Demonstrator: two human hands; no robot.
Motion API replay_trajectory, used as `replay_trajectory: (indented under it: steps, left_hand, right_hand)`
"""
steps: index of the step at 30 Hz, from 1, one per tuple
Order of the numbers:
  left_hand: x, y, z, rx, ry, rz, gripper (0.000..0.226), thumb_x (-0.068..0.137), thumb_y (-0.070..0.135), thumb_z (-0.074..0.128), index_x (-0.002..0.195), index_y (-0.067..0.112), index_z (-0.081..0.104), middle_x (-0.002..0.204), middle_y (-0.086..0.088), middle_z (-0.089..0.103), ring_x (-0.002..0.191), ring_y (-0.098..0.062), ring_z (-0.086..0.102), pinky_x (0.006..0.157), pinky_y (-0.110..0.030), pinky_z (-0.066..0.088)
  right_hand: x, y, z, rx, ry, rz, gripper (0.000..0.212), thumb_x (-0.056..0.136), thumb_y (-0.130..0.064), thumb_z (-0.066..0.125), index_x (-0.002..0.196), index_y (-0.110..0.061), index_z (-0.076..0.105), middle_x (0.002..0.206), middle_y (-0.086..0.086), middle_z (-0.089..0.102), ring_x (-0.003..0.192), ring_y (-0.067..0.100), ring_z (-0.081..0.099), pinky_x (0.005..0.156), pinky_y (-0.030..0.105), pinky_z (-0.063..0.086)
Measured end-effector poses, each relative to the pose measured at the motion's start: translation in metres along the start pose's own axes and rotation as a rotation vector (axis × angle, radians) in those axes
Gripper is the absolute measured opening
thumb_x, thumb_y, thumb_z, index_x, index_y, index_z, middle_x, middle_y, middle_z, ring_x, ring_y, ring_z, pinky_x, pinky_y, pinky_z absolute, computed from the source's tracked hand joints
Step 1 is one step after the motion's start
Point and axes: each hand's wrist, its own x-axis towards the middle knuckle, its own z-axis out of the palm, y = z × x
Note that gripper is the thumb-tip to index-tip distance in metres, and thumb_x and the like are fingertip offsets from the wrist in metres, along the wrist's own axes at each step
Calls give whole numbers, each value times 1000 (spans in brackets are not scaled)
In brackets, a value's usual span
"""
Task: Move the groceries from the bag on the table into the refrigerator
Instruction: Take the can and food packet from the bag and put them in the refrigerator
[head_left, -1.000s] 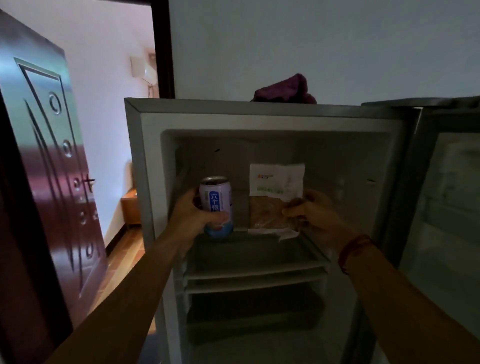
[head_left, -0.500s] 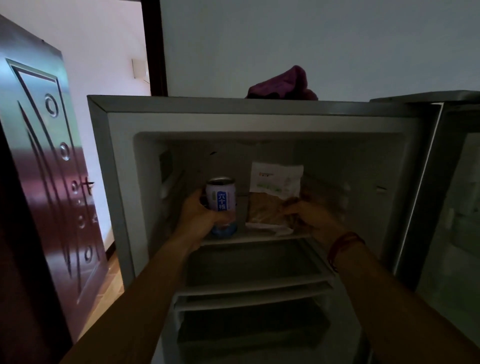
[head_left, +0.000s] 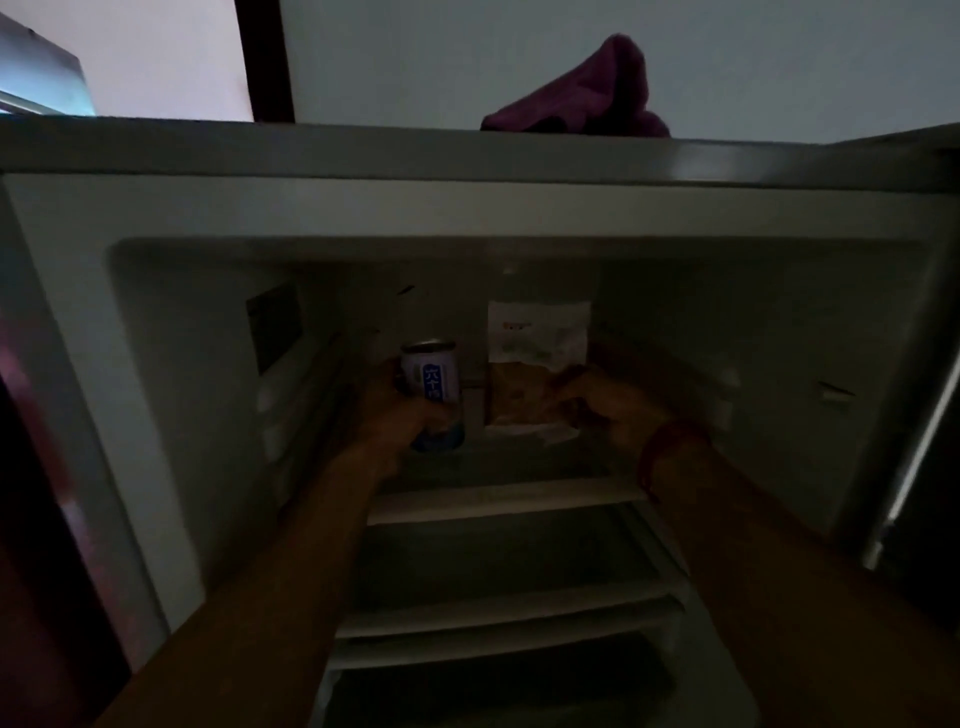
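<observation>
The open refrigerator (head_left: 467, 208) fills the view, its inside dark. My left hand (head_left: 395, 410) grips a white and blue drink can (head_left: 431, 395), held upright deep over the top shelf (head_left: 498, 499). My right hand (head_left: 602, 400) holds a flat packet (head_left: 535, 364) with a white label above and brown contents below, standing upright at the back of the same shelf, just right of the can. A red band circles my right wrist. Whether the can and packet rest on the shelf I cannot tell.
A purple cloth (head_left: 582, 98) lies on top of the refrigerator. The fridge door (head_left: 924, 415) stands open at the right edge. Lower shelves (head_left: 509, 618) sit below my arms. A dark doorframe (head_left: 265, 57) rises at the upper left.
Both hands have pushed the can and the packet deeper into the refrigerator over the top shelf. My head has moved much closer, so the fridge fills the view.
</observation>
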Motion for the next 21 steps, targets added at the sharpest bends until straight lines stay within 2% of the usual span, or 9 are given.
replay_trajectory:
  steps: [2,4,8,10,12,13,17,20,21]
  left_hand:
    - [13,-7,2,14,5,3,67,59,1,87,119,15,62,106,-1,68,98,-23,64,81,-38,55]
    - [23,-13,2,35,8,4,67,55,7,88,117,15,63,108,-4,69,96,-23,65,80,-39,56]
    - [39,-20,-1,77,20,-15,69,53,10,90,116,18,65,102,2,68,94,-21,64,83,-39,56]
    - [45,-23,0,77,9,-28,70,47,14,91,112,22,65,99,4,68,95,-22,65,87,-43,56]
    - [47,-24,2,62,-11,-55,72,43,19,92,109,25,64,99,5,68,98,-23,65,91,-47,55]
    - [49,-25,4,69,-16,-45,67,49,14,92,108,25,63,98,6,67,97,-23,65,89,-45,55]
    - [48,-20,6,72,-34,24,61,64,0,85,113,22,58,95,7,64,86,-12,62,69,-29,52]
    - [48,-20,6,77,-58,19,57,68,0,82,113,24,57,94,6,63,87,-15,61,71,-29,48]
    - [47,-20,6,74,-70,12,55,70,-1,81,114,23,57,93,7,61,87,-15,60,70,-28,47]
  right_hand:
    - [17,7,1,-31,15,11,44,85,13,59,127,-4,59,124,15,63,103,32,64,67,27,57]
    - [31,13,2,-72,11,7,45,85,11,60,127,-6,59,123,13,63,100,30,64,63,25,57]
    - [50,22,-1,-181,10,-23,43,85,7,64,126,-4,61,125,16,63,96,27,64,72,29,57]
    - [53,26,-3,-129,-11,-37,44,86,7,63,128,-3,59,125,15,63,90,18,64,63,19,56]
    - [52,31,-3,-51,-41,-11,42,86,7,62,126,-7,61,121,14,65,91,21,66,68,27,60]
    - [52,32,-3,-53,-49,8,41,86,5,62,125,-10,61,119,11,66,96,25,66,73,33,59]
    - [60,36,-1,-130,-29,34,47,85,1,66,128,-15,60,119,4,65,105,24,63,72,27,53]
    - [64,39,0,-107,-33,39,36,83,3,65,113,-17,64,110,4,68,94,21,66,63,24,53]
    - [63,39,1,-104,-33,41,36,83,3,64,112,-18,65,109,4,68,93,21,66,65,25,55]
